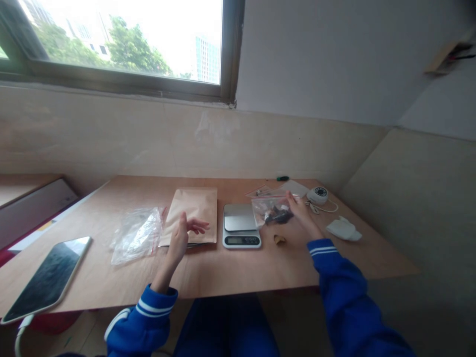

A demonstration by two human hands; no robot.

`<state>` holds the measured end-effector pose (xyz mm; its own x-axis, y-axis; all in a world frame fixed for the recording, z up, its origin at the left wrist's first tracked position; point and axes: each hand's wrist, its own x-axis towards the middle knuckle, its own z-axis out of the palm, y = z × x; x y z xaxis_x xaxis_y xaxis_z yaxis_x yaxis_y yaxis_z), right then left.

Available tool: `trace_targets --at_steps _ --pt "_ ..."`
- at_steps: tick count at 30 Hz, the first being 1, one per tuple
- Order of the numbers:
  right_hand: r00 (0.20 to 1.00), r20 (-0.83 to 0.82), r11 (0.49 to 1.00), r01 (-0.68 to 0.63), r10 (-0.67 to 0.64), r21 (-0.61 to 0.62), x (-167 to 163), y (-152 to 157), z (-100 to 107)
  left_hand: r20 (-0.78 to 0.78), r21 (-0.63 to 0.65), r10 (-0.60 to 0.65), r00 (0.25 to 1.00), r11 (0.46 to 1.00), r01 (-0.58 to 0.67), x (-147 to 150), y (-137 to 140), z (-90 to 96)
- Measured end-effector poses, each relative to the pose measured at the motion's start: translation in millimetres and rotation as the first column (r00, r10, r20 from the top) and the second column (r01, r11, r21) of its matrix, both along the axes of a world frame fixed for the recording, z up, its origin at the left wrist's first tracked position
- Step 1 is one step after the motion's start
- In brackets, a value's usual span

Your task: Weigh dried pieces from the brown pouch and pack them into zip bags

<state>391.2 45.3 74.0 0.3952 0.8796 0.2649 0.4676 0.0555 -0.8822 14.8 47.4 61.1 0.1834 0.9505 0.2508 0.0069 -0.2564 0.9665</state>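
Observation:
My right hand (296, 207) grips the upper right corner of a clear zip bag (266, 204) with dark pieces inside. The bag hangs just right of a digital scale (241, 218), overlapping its right edge in view. A small brown piece (279, 240) lies on the table below the bag. My left hand (186, 230) is held over the lower part of a stack of brown kraft paper bags (197, 206), fingers apart and holding nothing. Left of that stack is a pile of clear plastic bags (137, 235). The scale's display is too small to read.
A tablet or phone (50, 277) with a white cable lies at the table's left. On the right are a crumpled white tissue (344, 228) and a round white device (318, 195) with a cord. A dark green object (282, 178) sits at the back edge, by the wall.

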Motion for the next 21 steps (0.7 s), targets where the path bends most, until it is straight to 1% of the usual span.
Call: trace_targets --at_steps 2,3,5,6,8,9,10,11,12,13,14,15,17,19,21 --pt "0.986 0.142 0.995 0.093 -0.088 -0.031 25 9 -10 -0.015 0.025 0.082 0.997 0.996 -0.082 -10 1 -1.6" --pt "0.973 0.191 0.990 0.136 -0.128 -0.028 32 11 -17 -0.023 0.040 0.118 0.993 0.992 -0.117 -14 0 -2.3" --pt "0.945 0.245 0.975 0.223 -0.218 0.005 36 12 -29 -0.052 0.067 0.183 0.982 0.981 -0.180 -20 -1 -4.3" --pt "0.918 0.272 0.957 0.285 -0.287 0.049 34 10 -36 -0.072 0.079 0.213 0.974 0.975 -0.207 -23 -2 -5.7" --pt "0.829 0.353 0.902 0.397 -0.433 0.171 20 2 -47 -0.126 0.102 0.274 0.954 0.960 -0.262 -28 -2 -10.0" --pt "0.781 0.403 0.879 0.417 -0.476 0.232 11 -4 -53 -0.161 0.119 0.303 0.939 0.951 -0.286 -32 -2 -12.7" --pt "0.747 0.460 0.877 0.397 -0.479 0.269 2 -10 -58 -0.202 0.142 0.329 0.922 0.942 -0.305 -35 -1 -15.6" --pt "0.734 0.522 0.900 0.342 -0.434 0.268 -8 -16 -63 -0.246 0.173 0.352 0.903 0.933 -0.317 -40 1 -18.4" --pt "0.737 0.578 0.936 0.266 -0.351 0.228 -16 -21 -67 -0.292 0.212 0.371 0.881 0.924 -0.319 -44 2 -21.1" --pt "0.739 0.623 0.966 0.194 -0.258 0.170 -23 -25 -71 -0.340 0.258 0.383 0.859 0.916 -0.307 -49 4 -23.5" --pt "0.739 0.650 0.984 0.140 -0.176 0.108 -27 -27 -74 -0.389 0.304 0.388 0.836 0.910 -0.281 -53 5 -25.5" --pt "0.743 0.659 0.993 0.110 -0.117 0.053 -29 -27 -76 -0.439 0.340 0.387 0.811 0.907 -0.249 -57 6 -27.1" --pt "0.768 0.637 0.995 0.101 -0.069 -0.014 -27 -24 -79 -0.531 0.368 0.376 0.759 0.910 -0.193 -63 6 -29.5" --pt "0.793 0.607 0.993 0.104 -0.049 -0.056 -22 -17 -78 -0.606 0.348 0.358 0.710 0.922 -0.168 -65 3 -31.6" --pt "0.801 0.598 0.992 0.089 -0.017 -0.091 -18 -14 -76 -0.655 0.320 0.339 0.675 0.934 -0.159 -65 -1 -34.1"
